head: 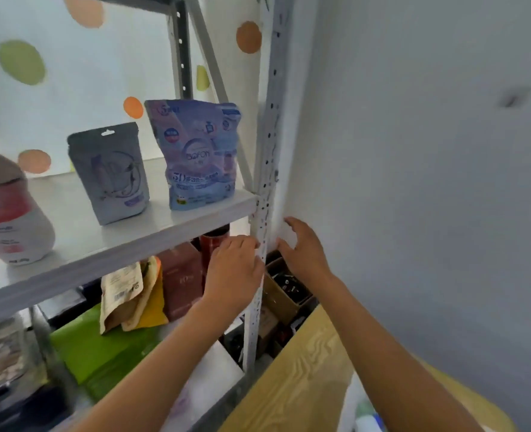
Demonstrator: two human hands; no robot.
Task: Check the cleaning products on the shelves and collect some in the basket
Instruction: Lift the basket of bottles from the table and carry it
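Pale grey wall (413, 151) on the right, white backdrop with orange and green dots (21, 62) behind a grey metal shelving unit. Left hand (234, 269) raised in front of the perforated corner post (265, 182), fingers loosely curled, empty, just under the edge of the upper shelf (108, 244). Right hand (303, 247) on the far side of the same post, close to the wall, fingers spread and relaxed, also empty. Just behind the left hand, on the lower shelf: dark red can (215, 241), maroon box (181, 279), then a tan paper pouch (122, 294) leaning against a yellow one (156, 302), both resting on a bright green flat pack (92, 350). Below the right hand, an open cardboard box (281, 294) of dark small items, too blurred to identify. On the upper shelf, upright and apart from one another: blue-purple pouch (200, 154) nearest the post, grey zip pouch (110, 173) to its left, white bottle with red label (11, 210) at the left edge. Light wooden surface (304, 369) at lower right. No basket visible anywhere.
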